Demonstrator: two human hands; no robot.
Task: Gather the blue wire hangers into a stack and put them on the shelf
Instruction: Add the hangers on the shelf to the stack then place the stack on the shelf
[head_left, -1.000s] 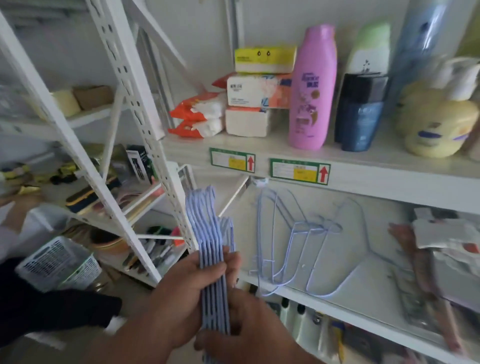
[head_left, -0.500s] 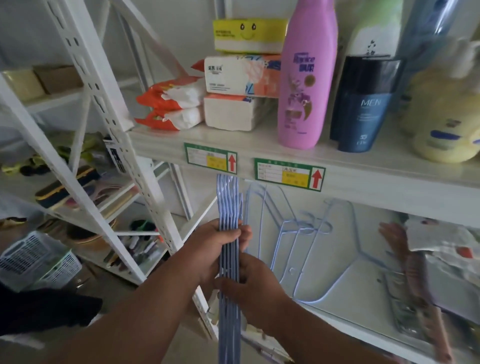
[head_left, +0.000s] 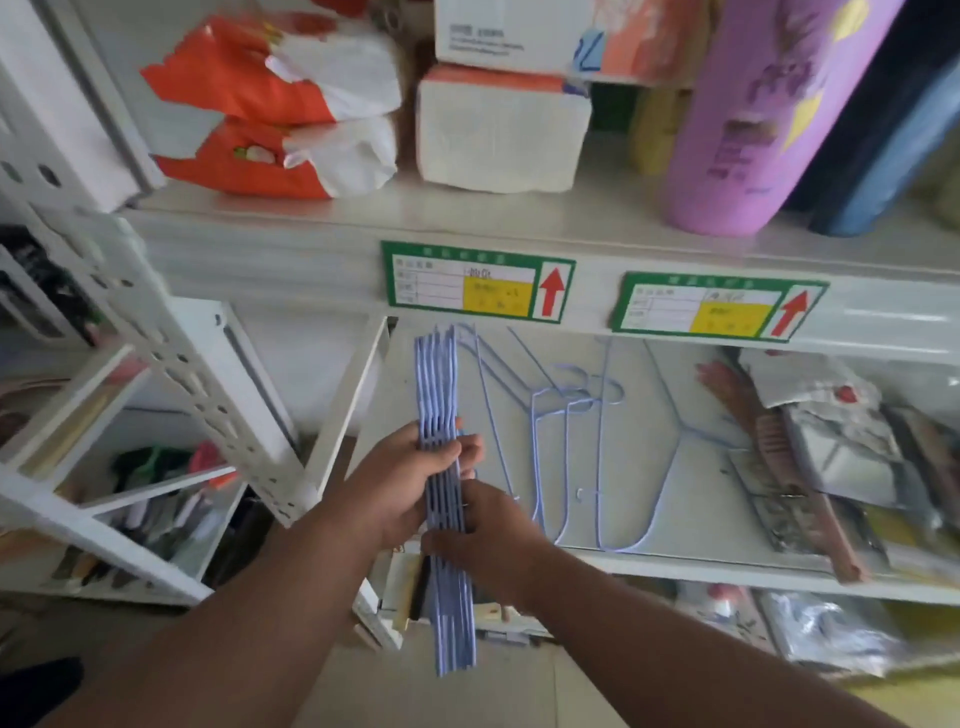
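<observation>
A stack of several blue wire hangers (head_left: 439, 384) stands upright on edge in front of the white shelf (head_left: 701, 564). My left hand (head_left: 402, 483) wraps around the stack's middle from the left. My right hand (head_left: 488, 535) grips the same stack just below, from the right. The stack's top reaches into the shelf opening under the upper board; its lower end hangs below my hands. Several more blue wire hangers (head_left: 582, 441) lie flat on the shelf to the right of the stack.
The upper shelf board (head_left: 311, 260) carries two green price labels, tissue packs (head_left: 498, 130) and a pink bottle (head_left: 753, 119). Packaged goods and combs (head_left: 810, 467) lie on the shelf's right part. A white perforated rack post (head_left: 171, 364) slants at the left.
The view has moved closer to the shelf. Both hands have carried the hanger stack forward and up, so its top now sits inside the shelf opening.
</observation>
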